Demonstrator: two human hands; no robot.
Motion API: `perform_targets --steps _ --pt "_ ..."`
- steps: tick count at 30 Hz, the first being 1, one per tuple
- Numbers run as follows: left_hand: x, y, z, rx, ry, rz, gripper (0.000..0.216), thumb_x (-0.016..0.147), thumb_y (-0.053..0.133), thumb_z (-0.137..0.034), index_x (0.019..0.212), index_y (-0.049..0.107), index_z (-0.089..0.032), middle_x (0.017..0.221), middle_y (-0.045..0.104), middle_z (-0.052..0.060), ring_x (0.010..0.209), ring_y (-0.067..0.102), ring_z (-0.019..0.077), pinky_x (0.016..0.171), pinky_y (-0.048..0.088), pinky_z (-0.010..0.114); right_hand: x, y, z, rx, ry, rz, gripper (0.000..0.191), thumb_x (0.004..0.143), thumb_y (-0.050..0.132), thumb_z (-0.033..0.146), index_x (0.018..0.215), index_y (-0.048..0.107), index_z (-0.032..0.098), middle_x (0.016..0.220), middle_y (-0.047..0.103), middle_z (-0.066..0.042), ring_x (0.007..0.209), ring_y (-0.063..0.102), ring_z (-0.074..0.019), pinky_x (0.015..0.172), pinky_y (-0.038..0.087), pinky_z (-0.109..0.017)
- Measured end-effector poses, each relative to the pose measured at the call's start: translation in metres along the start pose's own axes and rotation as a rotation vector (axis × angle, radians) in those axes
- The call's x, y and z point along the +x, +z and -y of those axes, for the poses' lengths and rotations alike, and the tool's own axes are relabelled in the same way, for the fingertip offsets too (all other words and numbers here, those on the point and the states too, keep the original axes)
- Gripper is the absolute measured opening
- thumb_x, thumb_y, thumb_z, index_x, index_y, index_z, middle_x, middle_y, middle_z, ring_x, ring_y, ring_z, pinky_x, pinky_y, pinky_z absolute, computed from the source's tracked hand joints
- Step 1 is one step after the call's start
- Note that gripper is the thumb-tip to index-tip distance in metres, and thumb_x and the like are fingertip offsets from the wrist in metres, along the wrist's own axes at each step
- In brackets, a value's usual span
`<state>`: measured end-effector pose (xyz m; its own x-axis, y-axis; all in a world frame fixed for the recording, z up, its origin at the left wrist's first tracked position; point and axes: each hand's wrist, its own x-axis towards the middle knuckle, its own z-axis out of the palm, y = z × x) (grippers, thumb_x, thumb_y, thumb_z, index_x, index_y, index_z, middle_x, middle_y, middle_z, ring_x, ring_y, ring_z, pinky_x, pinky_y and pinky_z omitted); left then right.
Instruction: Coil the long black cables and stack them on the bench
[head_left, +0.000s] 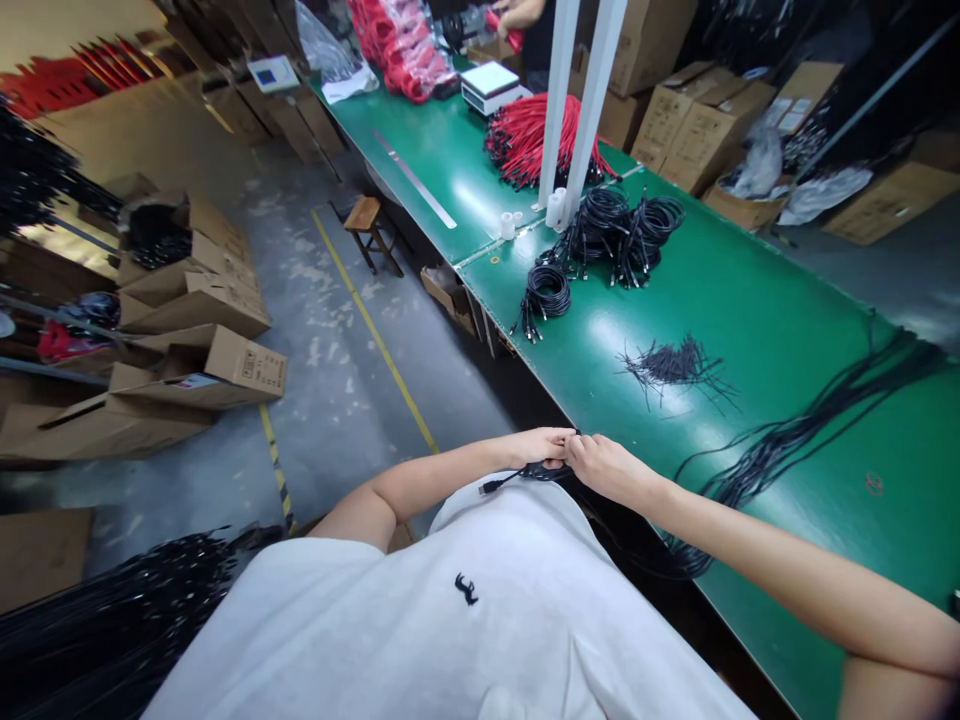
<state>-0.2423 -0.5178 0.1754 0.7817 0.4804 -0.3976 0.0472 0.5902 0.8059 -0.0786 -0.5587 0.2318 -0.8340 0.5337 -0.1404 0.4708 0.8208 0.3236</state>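
Close to my body, at the table's near edge, my left hand (546,446) and my right hand (598,464) meet. Both are closed on a black USB cable (541,473) gathered in a bundle. Its plug (491,487) sticks out to the left, against the white shirt. My fingertips press together and hide most of the bundle; whether a tie is among them I cannot make out. Beyond my right hand lies a pile of short black ties (675,362). Long loose black cables (795,455) stretch across the table to the right of my right forearm.
Coiled black cables (600,235) and a smaller coil (546,292) rest on the green table (810,290). Farther back are red cables (529,140), white posts (559,100), a scale (491,88) and another person's hand (519,14). A stool (365,215) and cartons (202,375) stand left.
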Motion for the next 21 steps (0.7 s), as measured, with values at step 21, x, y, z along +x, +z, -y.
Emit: perform_targets --steps 21 --pt "0.041 0.03 -0.017 -0.013 -0.131 -0.101 0.041 0.069 0.042 -0.002 0.101 0.065 -0.014 0.063 0.052 -0.004 0.054 0.044 0.0075 0.05 0.031 0.02 -0.011 0.005 -0.04 0.313 0.209 0.373 0.026 0.087 0.046 0.005 0.088 0.071 0.007 0.079 0.069 -0.017 0.071 0.067 -0.0241 0.055 0.038 -0.031"
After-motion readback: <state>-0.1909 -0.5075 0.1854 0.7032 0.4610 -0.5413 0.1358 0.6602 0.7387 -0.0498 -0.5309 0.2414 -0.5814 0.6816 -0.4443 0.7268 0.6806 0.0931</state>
